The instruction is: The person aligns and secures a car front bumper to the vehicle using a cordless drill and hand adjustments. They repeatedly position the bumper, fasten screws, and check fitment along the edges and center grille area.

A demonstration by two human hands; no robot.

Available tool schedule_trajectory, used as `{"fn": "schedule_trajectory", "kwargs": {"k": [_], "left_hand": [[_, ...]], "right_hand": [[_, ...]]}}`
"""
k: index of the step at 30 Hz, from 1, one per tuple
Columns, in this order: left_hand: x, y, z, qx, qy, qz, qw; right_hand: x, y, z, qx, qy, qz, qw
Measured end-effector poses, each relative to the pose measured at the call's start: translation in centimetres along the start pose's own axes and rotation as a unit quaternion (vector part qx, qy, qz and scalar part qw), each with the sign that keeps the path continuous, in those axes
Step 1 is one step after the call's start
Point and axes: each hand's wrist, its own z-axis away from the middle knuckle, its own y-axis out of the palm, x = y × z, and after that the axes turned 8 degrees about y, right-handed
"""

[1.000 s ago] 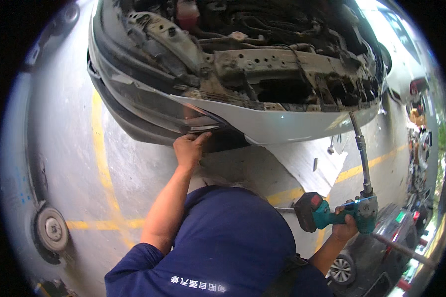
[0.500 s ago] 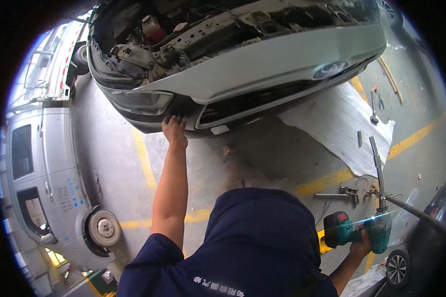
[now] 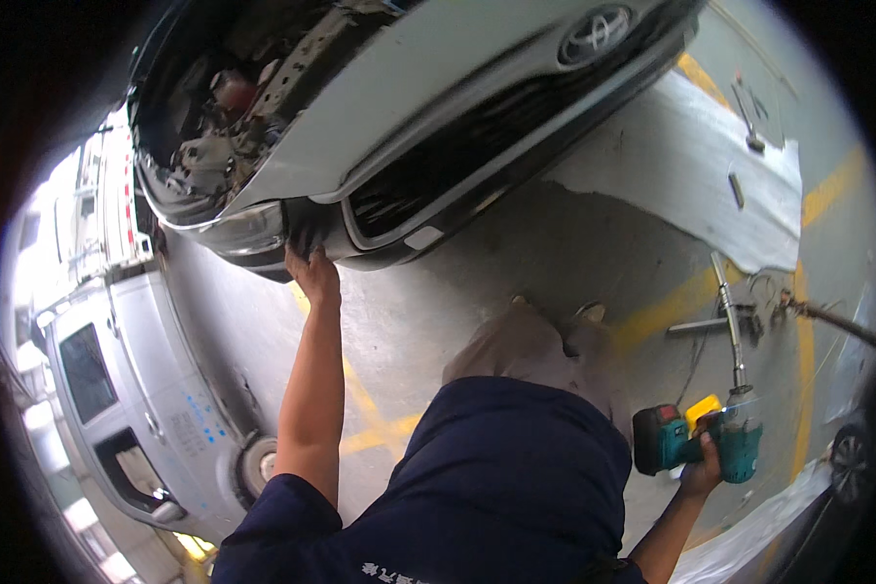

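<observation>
My left hand rests against the front bumper of a pale car, just below the headlight. Its fingers look stretched out and lie apart on the bumper's dark corner, beside the wide black grille. At the lower right my right hand is closed round the grip of a teal cordless impact wrench. A long metal extension sticks out from the wrench's nose, pointing away from me, and the black battery is on its left.
The engine bay is uncovered. A white sheet lies on the floor with a hammer-like tool and a short dark bar. Nearby are a metal tool and a hose. A grey van stands at left.
My view has turned and shifted along the car. My left hand stays at the bumper corner. The wrench remains in my right hand, and its extension has tipped lower. Both my feet now show.
</observation>
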Motion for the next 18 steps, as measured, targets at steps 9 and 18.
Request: {"fn": "schedule_trajectory", "kwargs": {"k": [9, 18], "left_hand": [[8.2, -6.3, -1.7, -0.039, -0.080, 0.051, 0.995], [12.8, -11.9, -17.1, -0.163, 0.259, -0.769, 0.561]], "right_hand": [[-9.4, 4.2, 3.4, -0.064, 0.037, -0.071, 0.995], [-15.4, 6.9, 4.9, -0.131, 0.070, -0.129, 0.980]]}}
